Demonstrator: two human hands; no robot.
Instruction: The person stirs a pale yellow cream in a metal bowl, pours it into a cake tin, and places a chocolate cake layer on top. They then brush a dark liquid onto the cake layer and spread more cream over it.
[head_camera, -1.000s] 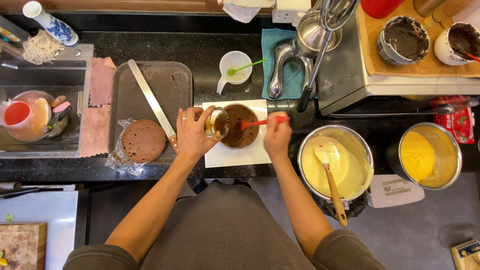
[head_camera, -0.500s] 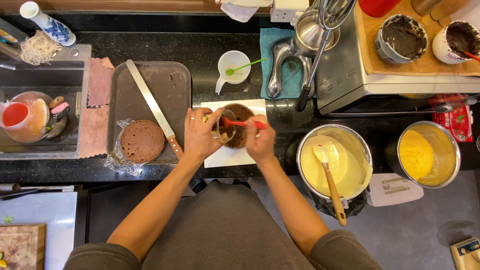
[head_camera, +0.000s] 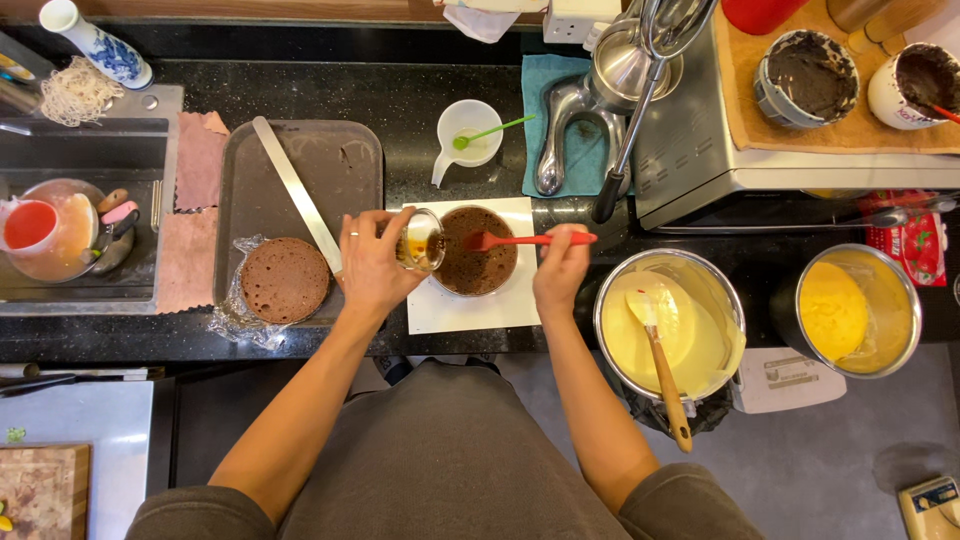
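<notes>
My left hand (head_camera: 368, 262) grips a small glass bowl (head_camera: 421, 240) of amber liquid, tilted beside a round chocolate cake layer (head_camera: 478, 251). That layer sits on a white square board (head_camera: 470, 305) on the black counter. My right hand (head_camera: 562, 270) holds a red silicone brush (head_camera: 525, 240) by its handle, its head resting on the cake's top. A second chocolate layer (head_camera: 285, 279) lies on plastic wrap in a dark tray (head_camera: 335, 165) to the left, next to a long metal spatula (head_camera: 297, 193).
A steel pot of pale yellow cream (head_camera: 668, 325) with a wooden-handled spatula and a pot of yellow curd (head_camera: 858, 311) stand at the right. Behind are a white measuring cup (head_camera: 468, 133), a metal juicer (head_camera: 610, 90) and an oven (head_camera: 800, 165). A sink (head_camera: 75, 225) lies left.
My right hand has drawn the red brush to the right across the cake, after pulling left toward the bowl half a second ago. My left hand keeps the glass bowl beside the cake.
</notes>
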